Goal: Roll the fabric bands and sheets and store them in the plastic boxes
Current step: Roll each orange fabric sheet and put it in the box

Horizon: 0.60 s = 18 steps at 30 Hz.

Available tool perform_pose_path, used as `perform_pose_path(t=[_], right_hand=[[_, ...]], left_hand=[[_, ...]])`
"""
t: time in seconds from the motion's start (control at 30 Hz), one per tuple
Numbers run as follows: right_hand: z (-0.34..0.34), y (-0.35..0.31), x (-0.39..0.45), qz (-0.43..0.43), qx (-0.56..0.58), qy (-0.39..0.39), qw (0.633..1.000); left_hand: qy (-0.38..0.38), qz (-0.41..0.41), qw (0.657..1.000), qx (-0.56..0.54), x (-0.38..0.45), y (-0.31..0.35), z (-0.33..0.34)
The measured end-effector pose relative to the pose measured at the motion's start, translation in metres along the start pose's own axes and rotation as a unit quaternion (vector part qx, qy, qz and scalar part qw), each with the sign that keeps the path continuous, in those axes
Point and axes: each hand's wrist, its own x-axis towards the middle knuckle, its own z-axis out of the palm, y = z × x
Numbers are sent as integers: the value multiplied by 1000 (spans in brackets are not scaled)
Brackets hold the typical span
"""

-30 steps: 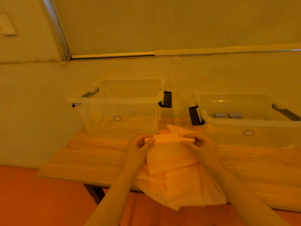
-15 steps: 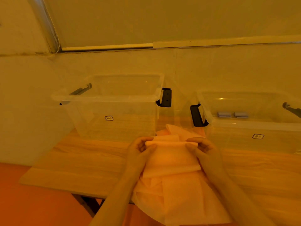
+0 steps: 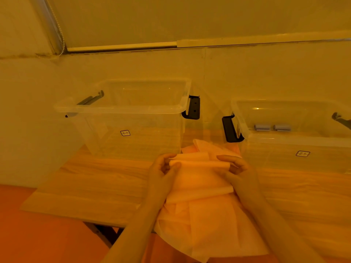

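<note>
A pale orange fabric sheet (image 3: 201, 179) hangs between my hands, its top edge wound into a thin roll. My left hand (image 3: 163, 171) pinches the roll's left end and my right hand (image 3: 237, 171) pinches its right end. Under it lies a pile of more sheets (image 3: 209, 228), spilling over the table's front edge. A clear plastic box (image 3: 133, 109) with black handles stands behind on the left. A second clear box (image 3: 284, 137) stands on the right and holds two small grey rolls (image 3: 272, 127).
The wooden table (image 3: 91, 190) stands against a pale wall. Its front edge runs across the lower left, with a dark leg (image 3: 102, 234) below. The floor at the left is orange. A beaded blind cord (image 3: 60, 35) hangs at the upper left.
The roll between my hands has grown a little thicker and the hanging part of the sheet has grown shorter. The view has shifted slightly.
</note>
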Motion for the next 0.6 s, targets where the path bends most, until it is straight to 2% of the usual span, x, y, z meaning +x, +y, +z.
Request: perform_pose_path(t=[0.17, 0.6], right_hand=[[0, 0, -1, -30, -14, 16, 999], [0, 0, 0, -20, -24, 25, 999]], left_hand=[[-6, -6, 1000, 2, -2, 4, 0], [-4, -21, 999, -38, -2, 4, -1]])
